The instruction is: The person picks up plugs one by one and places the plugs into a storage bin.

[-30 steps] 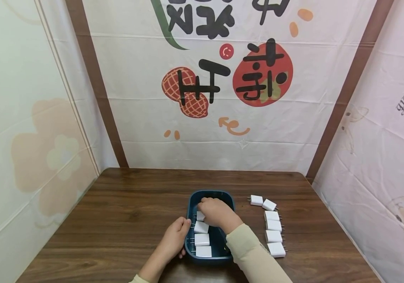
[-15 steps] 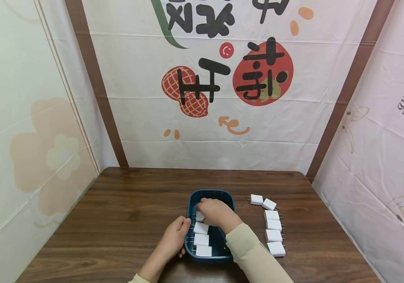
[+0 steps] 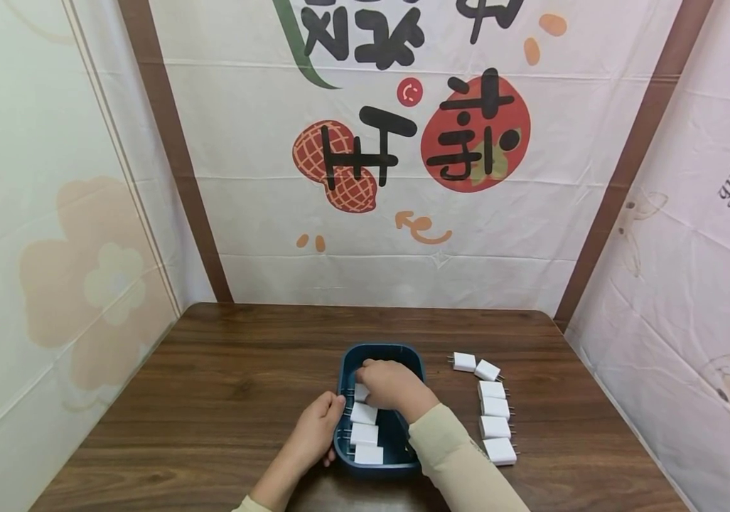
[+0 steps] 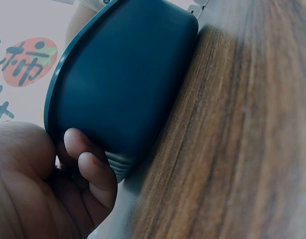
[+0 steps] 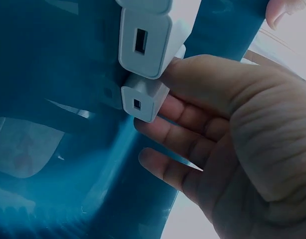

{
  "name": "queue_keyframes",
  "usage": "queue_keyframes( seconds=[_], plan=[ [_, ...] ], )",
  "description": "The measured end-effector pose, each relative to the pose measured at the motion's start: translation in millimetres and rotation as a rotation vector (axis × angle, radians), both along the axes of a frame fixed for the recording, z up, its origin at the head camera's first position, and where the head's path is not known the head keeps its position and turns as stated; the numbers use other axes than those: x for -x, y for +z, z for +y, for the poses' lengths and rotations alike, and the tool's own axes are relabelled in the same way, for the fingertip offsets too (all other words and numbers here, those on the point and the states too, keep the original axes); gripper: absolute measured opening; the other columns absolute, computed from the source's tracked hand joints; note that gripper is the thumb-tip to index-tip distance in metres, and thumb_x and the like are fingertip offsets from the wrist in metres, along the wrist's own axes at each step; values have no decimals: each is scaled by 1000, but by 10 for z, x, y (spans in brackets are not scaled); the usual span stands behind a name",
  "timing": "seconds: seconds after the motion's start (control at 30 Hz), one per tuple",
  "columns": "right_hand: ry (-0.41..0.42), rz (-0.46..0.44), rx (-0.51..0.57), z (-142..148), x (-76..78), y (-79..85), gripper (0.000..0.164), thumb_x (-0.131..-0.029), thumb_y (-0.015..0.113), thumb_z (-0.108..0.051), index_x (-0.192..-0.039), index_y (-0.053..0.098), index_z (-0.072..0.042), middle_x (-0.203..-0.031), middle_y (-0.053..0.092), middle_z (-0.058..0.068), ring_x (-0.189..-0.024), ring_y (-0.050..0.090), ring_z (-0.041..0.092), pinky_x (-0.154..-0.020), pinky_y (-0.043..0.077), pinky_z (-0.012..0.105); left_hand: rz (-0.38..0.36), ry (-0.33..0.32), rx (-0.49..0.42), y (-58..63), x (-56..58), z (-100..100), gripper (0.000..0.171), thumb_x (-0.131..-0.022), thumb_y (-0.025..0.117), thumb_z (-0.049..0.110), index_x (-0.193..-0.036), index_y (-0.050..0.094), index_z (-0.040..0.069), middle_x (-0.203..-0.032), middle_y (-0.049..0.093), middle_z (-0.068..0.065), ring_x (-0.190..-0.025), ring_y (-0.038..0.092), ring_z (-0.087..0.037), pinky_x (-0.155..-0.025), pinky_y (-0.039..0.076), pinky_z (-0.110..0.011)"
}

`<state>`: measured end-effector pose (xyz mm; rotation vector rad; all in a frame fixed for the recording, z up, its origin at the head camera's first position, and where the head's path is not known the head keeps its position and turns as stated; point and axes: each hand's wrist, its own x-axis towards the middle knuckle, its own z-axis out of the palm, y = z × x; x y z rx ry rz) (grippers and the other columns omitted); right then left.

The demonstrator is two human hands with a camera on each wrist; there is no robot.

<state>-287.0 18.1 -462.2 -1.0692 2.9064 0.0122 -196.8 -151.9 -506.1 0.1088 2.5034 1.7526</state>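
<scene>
A dark blue plastic tub (image 3: 382,471) stands on the table, with a column of white USB charger plugs (image 3: 365,434) along its left side, prongs pointing left. My left hand (image 3: 316,430) grips the tub's left rim, thumb on top and fingers curled beneath; in the left wrist view the tub's outer wall (image 4: 123,69) rises beside those fingers. My right hand (image 3: 396,387) reaches inside and pinches the farthest charger plug (image 5: 139,102) between thumb and fingers. That plug lies against its neighbour (image 5: 145,42), USB port showing, and is partly covered by my hand in the head view.
To the right of the tub, several more white charger plugs (image 3: 495,407) lie in a column on the brown wooden table (image 3: 243,370), prongs mostly to the right. Two others (image 3: 464,362) sit at its far end. Printed fabric hangs behind and at both sides.
</scene>
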Motion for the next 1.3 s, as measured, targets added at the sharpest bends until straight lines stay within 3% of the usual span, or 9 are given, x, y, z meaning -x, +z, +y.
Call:
queue_keyframes(
  seconds=[0.53,0.77,1.1,1.3],
  plan=[
    [40,22,66,85,-29,178,37,-97,71,-30,-132,68,-19,-120,67,-1,-84,62,8,-80,59,28,1,-11,-14,-2,-7,-6,40,-112,39,36,-105,54,-1,-54,53,-4,-35,50,-12,-33,49,-35],
    [68,35,87,112,-44,244,39,-97,71,-32,-133,67,-19,-124,67,-1,-91,67,10,-84,60,31,1,0,-13,-10,-11,-1,39,-112,40,35,-106,55,-1,-54,53,-4,-35,51,-12,-33,49,-35],
    [102,71,161,221,-112,458,40,-97,72,-30,-134,66,-16,-125,68,0,-100,69,11,-88,60,30,2,2,-11,1,6,-3,38,-112,41,34,-104,55,0,-54,53,-5,-35,51,-13,-33,49,-35],
    [110,90,197,306,-187,560,41,-97,71,-31,-135,66,-16,-122,68,-1,-98,68,10,-86,60,30,-6,-1,-19,-4,7,3,38,-112,40,33,-104,55,-1,-55,54,-5,-35,51,-13,-33,48,-35]
  ],
)
